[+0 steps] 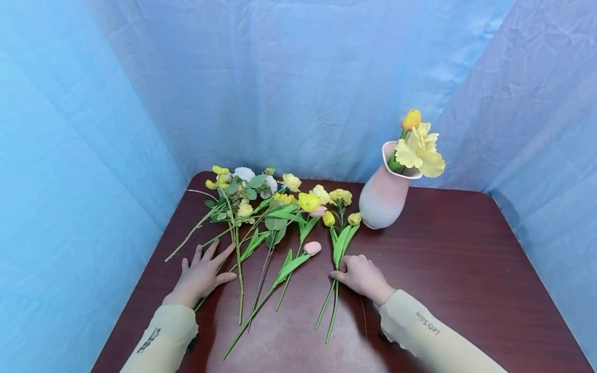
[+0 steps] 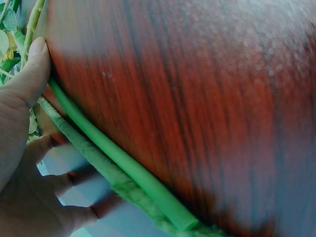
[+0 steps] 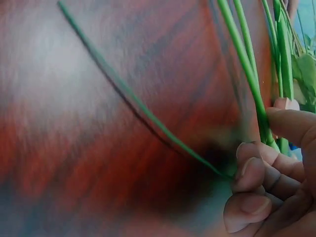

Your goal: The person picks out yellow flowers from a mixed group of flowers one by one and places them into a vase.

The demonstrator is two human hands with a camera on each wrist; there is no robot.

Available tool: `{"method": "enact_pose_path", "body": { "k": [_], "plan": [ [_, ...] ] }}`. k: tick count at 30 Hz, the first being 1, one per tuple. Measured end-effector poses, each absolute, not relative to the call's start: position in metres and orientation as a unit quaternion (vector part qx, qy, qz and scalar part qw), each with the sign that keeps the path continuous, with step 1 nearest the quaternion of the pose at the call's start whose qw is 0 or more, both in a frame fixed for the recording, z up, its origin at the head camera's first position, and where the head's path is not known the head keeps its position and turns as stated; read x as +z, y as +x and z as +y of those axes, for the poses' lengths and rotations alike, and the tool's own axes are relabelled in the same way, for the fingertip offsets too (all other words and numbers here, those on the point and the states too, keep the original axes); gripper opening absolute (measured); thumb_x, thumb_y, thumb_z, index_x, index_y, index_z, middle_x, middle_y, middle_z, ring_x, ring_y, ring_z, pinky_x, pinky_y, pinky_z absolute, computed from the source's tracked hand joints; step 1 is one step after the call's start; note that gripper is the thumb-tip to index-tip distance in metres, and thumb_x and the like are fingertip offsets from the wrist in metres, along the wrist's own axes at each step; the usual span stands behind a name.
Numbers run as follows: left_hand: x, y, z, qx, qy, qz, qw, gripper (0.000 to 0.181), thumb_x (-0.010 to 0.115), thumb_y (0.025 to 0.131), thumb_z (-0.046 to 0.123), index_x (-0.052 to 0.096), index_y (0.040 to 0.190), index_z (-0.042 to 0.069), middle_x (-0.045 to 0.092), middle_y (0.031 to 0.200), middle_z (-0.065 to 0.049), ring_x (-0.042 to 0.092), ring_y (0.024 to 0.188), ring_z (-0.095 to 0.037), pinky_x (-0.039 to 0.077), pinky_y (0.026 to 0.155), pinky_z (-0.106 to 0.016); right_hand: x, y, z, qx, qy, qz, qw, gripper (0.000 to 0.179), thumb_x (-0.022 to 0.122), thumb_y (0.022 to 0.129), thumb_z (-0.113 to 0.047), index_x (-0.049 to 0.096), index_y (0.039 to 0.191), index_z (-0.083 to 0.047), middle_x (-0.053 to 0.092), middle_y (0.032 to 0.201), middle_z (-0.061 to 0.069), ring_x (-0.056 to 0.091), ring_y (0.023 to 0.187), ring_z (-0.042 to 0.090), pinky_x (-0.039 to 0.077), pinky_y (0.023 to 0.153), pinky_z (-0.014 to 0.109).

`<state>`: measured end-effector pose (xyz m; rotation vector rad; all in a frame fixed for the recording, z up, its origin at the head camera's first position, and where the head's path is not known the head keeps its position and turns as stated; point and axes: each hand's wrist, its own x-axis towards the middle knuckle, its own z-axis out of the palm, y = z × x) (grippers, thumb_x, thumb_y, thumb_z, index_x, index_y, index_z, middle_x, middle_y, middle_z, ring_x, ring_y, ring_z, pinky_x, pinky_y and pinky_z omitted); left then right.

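In the head view my right hand (image 1: 364,277) pinches the green stems of two yellow tulips (image 1: 328,218) between thumb and fingers, low over the table. The right wrist view shows these stems (image 3: 245,61) at the fingertips, and a thin green stem (image 3: 143,113) running out from under the curled fingers. My left hand (image 1: 201,277) lies with fingers spread at the near left of the flower pile, nearest to a white rose spray's stem (image 1: 240,280). A green stem (image 2: 118,158) passes beneath it in the left wrist view.
A pink and white vase (image 1: 384,199) stands at the back right, holding an orange tulip (image 1: 411,119) and a large pale yellow bloom (image 1: 420,150). Several loose flowers lie left of centre, among them a pink tulip (image 1: 312,248). Blue curtains (image 1: 280,88) surround the dark table (image 1: 466,269).
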<state>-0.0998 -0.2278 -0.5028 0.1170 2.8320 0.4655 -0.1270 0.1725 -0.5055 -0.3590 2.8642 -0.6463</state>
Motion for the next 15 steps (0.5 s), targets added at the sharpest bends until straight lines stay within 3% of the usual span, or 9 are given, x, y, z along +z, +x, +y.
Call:
{"method": "enact_pose_path", "body": {
  "k": [5,9,15],
  "plan": [
    [-0.501,-0.099,-0.227,0.164,0.037,0.976,0.139,0.079,0.066,0.096,0.048,0.029,0.163,0.029,0.015,0.168,-0.022,0.007,0.149,-0.060,0.008,0.108,-0.083,-0.510,-0.127,0.171,-0.241,-0.114,0.959,0.095,0.035,0.080,0.090,-0.028,0.057,0.065,-0.017,0.052,0.054,-0.009,0.051,0.048,0.010,0.044,0.054,0.030],
    [-0.500,-0.099,-0.226,0.164,0.038,0.976,0.138,0.079,0.066,0.096,0.048,0.029,0.163,0.029,0.016,0.168,-0.022,0.008,0.149,-0.060,0.009,0.108,-0.083,-0.511,-0.128,0.173,-0.301,-0.084,0.941,0.126,0.031,0.075,0.093,-0.021,0.061,0.066,-0.015,0.054,0.046,-0.005,0.051,0.036,0.008,0.046,0.045,0.028],
    [-0.500,-0.099,-0.226,0.162,0.038,0.977,0.137,0.079,0.067,0.096,0.047,0.030,0.163,0.028,0.016,0.168,-0.022,0.008,0.149,-0.060,0.009,0.108,-0.083,-0.499,-0.131,0.175,-0.388,-0.019,0.909,0.148,0.022,0.069,0.096,-0.016,0.066,0.076,-0.008,0.060,0.053,0.004,0.056,0.036,0.016,0.045,0.036,0.029]
  ]
}}
